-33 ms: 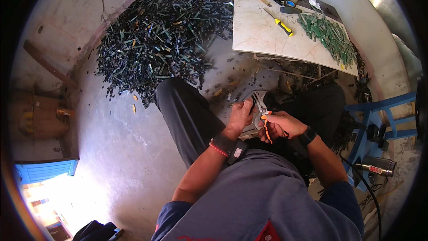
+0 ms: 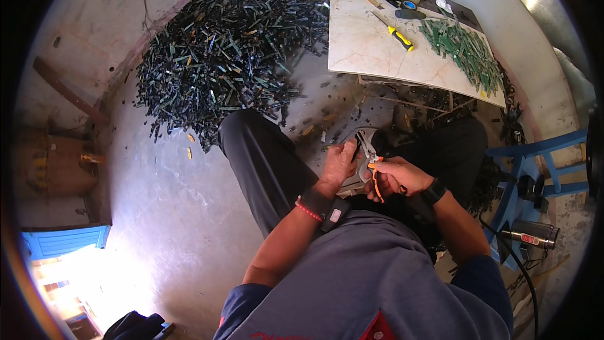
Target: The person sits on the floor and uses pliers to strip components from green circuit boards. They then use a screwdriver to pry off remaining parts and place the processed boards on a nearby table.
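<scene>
My right hand [image 2: 394, 175] is closed round the orange-and-black handles of a pair of pliers [image 2: 375, 179]. The metal jaws point away from me, toward my left hand. Pinched in the fingers of my left hand [image 2: 341, 158] is a small dark strip [image 2: 358, 145], held right beside the jaws; whether the jaws touch it I cannot tell. Both hands are close together over my lap, between my knees. Some fingers of my right hand are hidden behind the handles.
A big heap of dark strips [image 2: 220, 56] covers the floor ahead and left. On a pale board [image 2: 371, 50] at the far right lie a yellow-handled tool [image 2: 400, 38] and a pile of green strips [image 2: 462, 50]. A blue chair [image 2: 541, 151] and a metal cup [image 2: 535, 235] are at my right.
</scene>
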